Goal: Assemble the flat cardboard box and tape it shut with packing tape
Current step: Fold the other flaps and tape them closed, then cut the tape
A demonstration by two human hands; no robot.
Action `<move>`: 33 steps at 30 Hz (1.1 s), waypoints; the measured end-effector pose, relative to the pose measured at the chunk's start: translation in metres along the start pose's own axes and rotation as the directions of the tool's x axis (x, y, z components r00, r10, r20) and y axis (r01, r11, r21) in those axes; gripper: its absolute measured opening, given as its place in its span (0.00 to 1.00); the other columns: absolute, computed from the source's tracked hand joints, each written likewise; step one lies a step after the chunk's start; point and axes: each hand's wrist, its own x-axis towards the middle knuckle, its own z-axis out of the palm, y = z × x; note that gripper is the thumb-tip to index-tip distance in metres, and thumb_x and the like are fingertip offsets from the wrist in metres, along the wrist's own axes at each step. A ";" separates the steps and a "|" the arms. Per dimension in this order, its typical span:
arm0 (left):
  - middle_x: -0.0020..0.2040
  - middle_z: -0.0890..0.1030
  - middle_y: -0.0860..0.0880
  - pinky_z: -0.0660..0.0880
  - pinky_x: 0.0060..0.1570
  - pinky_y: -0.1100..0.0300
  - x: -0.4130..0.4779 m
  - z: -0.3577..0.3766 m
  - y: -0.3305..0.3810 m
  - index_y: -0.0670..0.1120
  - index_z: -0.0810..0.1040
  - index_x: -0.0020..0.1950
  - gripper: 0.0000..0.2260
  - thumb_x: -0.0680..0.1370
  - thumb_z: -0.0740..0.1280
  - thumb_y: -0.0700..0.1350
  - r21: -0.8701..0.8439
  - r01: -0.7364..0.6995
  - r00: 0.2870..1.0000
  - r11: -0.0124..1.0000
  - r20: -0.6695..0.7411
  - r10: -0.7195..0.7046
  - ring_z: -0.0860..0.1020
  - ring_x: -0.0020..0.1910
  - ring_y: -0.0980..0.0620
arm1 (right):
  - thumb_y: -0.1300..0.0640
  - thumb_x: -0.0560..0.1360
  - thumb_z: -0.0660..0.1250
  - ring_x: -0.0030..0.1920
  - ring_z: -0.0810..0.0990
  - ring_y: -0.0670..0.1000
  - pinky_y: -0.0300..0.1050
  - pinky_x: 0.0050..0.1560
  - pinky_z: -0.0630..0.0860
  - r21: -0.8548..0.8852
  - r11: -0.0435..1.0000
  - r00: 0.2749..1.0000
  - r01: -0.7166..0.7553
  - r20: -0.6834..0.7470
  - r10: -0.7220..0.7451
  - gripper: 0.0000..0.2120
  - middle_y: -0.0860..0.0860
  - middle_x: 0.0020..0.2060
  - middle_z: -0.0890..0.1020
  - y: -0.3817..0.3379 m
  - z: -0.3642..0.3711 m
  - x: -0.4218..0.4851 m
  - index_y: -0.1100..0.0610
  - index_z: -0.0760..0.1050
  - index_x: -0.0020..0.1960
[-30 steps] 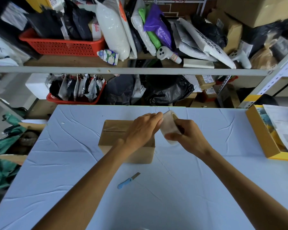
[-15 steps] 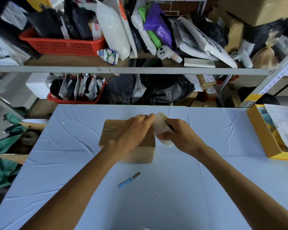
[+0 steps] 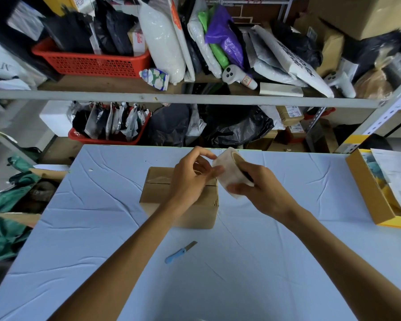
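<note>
Your right grip [image 3: 262, 191] is closed round the roll of clear packing tape [image 3: 229, 169], fingers wrapped over its outer face and through the brown core, holding it tilted just above the right end of the brown cardboard box [image 3: 158, 195]. Your left grip [image 3: 190, 179] has changed most. A second ago it lay flat on the box top; now it has lifted off, its fingers are curled, and thumb and forefinger pinch at the face of the roll where it meets your right hand. The roll itself has come up a little and turned towards you.

The box has not moved. It stands with its flaps folded down, towards the far edge of the bench [image 3: 252, 274] and about midway along it. With your palm gone, nothing presses on the flaps. I read this as hunting for the free end of the tape, so the sealing pass is not yet started. Whether the seam already carries a strip I cannot tell.

On the near side of the box the blue-handled knife [image 3: 180, 253] lies untouched, ready for the cut. At the right edge of the bench sits the yellow-sided open carton [image 3: 368, 193], well apart from your work.
</note>
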 end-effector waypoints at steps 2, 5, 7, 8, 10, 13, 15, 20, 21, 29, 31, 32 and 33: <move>0.39 0.79 0.56 0.75 0.38 0.71 -0.001 0.001 0.001 0.50 0.77 0.48 0.14 0.68 0.73 0.56 0.027 0.002 0.999 1.000 -0.045 -0.001 0.77 0.39 0.61 | 0.61 0.74 0.69 0.39 0.75 0.33 0.24 0.36 0.69 -0.006 1.000 1.000 -0.002 0.004 0.002 0.16 0.43 0.41 0.76 0.001 0.002 -0.001 0.57 0.71 0.60; 0.43 0.80 0.57 0.77 0.42 0.69 -0.003 0.001 0.003 0.50 0.78 0.48 0.11 0.69 0.74 0.52 0.018 -0.009 0.999 1.000 -0.047 0.009 0.78 0.42 0.60 | 0.61 0.74 0.69 0.37 0.75 0.40 0.26 0.35 0.69 -0.011 1.000 1.000 0.005 0.004 -0.005 0.16 0.48 0.43 0.76 0.000 0.001 -0.003 0.60 0.72 0.60; 0.43 0.80 0.57 0.77 0.42 0.69 -0.003 0.000 0.004 0.50 0.79 0.48 0.11 0.69 0.74 0.51 0.018 -0.011 0.999 1.000 -0.035 0.012 0.78 0.42 0.60 | 0.61 0.74 0.69 0.39 0.75 0.43 0.28 0.36 0.70 -0.028 0.999 1.000 0.017 0.011 -0.017 0.19 0.50 0.46 0.77 0.000 0.001 -0.004 0.60 0.71 0.63; 0.42 0.80 0.58 0.76 0.42 0.70 -0.003 -0.001 0.004 0.49 0.79 0.48 0.11 0.69 0.75 0.50 0.029 -0.020 0.999 0.999 -0.031 0.021 0.78 0.42 0.60 | 0.61 0.74 0.69 0.39 0.74 0.42 0.27 0.36 0.70 -0.038 0.999 1.000 0.022 0.011 -0.022 0.20 0.51 0.47 0.77 0.000 0.001 -0.004 0.59 0.70 0.64; 0.42 0.80 0.59 0.75 0.41 0.73 -0.004 -0.001 0.005 0.49 0.79 0.48 0.10 0.70 0.75 0.47 0.053 -0.051 0.998 0.997 -0.030 0.053 0.78 0.43 0.62 | 0.61 0.73 0.69 0.38 0.73 0.42 0.26 0.35 0.68 -0.052 0.998 1.000 0.029 0.007 -0.029 0.20 0.51 0.46 0.76 0.000 0.002 -0.005 0.59 0.70 0.63; 0.41 0.80 0.57 0.74 0.42 0.74 -0.006 0.000 0.006 0.46 0.79 0.48 0.08 0.71 0.74 0.42 0.080 -0.133 0.990 0.988 -0.041 0.137 0.77 0.43 0.62 | 0.61 0.73 0.70 0.36 0.73 0.44 0.30 0.34 0.68 -0.060 0.998 0.999 0.032 0.009 -0.032 0.17 0.51 0.42 0.76 0.000 0.003 -0.006 0.61 0.72 0.60; 0.41 0.79 0.56 0.73 0.43 0.74 -0.006 -0.001 0.006 0.45 0.79 0.48 0.07 0.72 0.73 0.40 0.098 -0.172 0.984 0.980 -0.034 0.176 0.77 0.44 0.63 | 0.61 0.73 0.70 0.34 0.72 0.46 0.32 0.33 0.67 -0.054 0.998 0.999 0.035 0.014 -0.034 0.13 0.47 0.37 0.75 0.001 0.002 -0.006 0.62 0.74 0.56; 0.44 0.80 0.53 0.73 0.43 0.73 -0.009 -0.002 0.006 0.44 0.78 0.49 0.04 0.78 0.66 0.43 0.161 -0.278 0.959 0.947 -0.015 0.284 0.77 0.45 0.61 | 0.59 0.72 0.70 0.33 0.67 0.48 0.34 0.31 0.64 -0.029 0.999 0.999 0.033 0.010 -0.033 0.11 0.45 0.33 0.72 0.005 0.001 -0.006 0.62 0.74 0.52; 0.44 0.79 0.52 0.73 0.42 0.72 -0.010 -0.001 0.006 0.44 0.77 0.49 0.06 0.79 0.66 0.45 0.204 -0.302 0.951 0.931 -0.004 0.309 0.77 0.43 0.59 | 0.59 0.71 0.70 0.33 0.66 0.49 0.35 0.31 0.63 -0.031 0.999 0.999 0.035 0.013 -0.035 0.11 0.46 0.33 0.72 0.004 0.001 -0.006 0.62 0.74 0.51; 0.41 0.69 0.55 0.68 0.31 0.58 -0.006 -0.001 0.012 0.47 0.67 0.49 0.06 0.82 0.57 0.48 0.534 -0.448 0.894 0.717 0.238 0.380 0.74 0.35 0.48 | 0.59 0.73 0.68 0.35 0.73 0.43 0.31 0.34 0.67 -0.066 0.996 0.992 0.067 0.110 -0.059 0.07 0.43 0.37 0.75 0.002 -0.002 -0.007 0.57 0.75 0.51; 0.39 0.67 0.55 0.68 0.31 0.57 -0.006 -0.002 0.013 0.45 0.69 0.47 0.06 0.82 0.57 0.45 0.518 -0.475 0.878 0.712 0.227 0.421 0.73 0.33 0.47 | 0.58 0.73 0.67 0.34 0.73 0.42 0.30 0.34 0.67 0.012 0.997 0.991 0.076 0.105 -0.077 0.05 0.39 0.33 0.76 0.001 -0.003 -0.010 0.48 0.75 0.45; 0.38 0.67 0.55 0.67 0.30 0.58 -0.007 -0.001 0.014 0.44 0.70 0.46 0.07 0.82 0.58 0.44 0.517 -0.480 0.872 0.708 0.200 0.446 0.71 0.31 0.47 | 0.58 0.74 0.65 0.34 0.73 0.40 0.28 0.34 0.67 0.037 0.995 0.992 0.096 0.080 -0.099 0.10 0.37 0.32 0.76 -0.002 -0.002 -0.011 0.42 0.71 0.42; 0.36 0.66 0.54 0.65 0.29 0.59 -0.007 -0.001 0.015 0.42 0.70 0.44 0.08 0.81 0.59 0.42 0.521 -0.479 0.868 0.707 0.163 0.468 0.69 0.30 0.48 | 0.58 0.74 0.64 0.34 0.73 0.40 0.27 0.34 0.66 0.044 0.993 0.991 0.114 0.064 -0.116 0.13 0.35 0.33 0.76 -0.006 -0.002 -0.012 0.40 0.68 0.40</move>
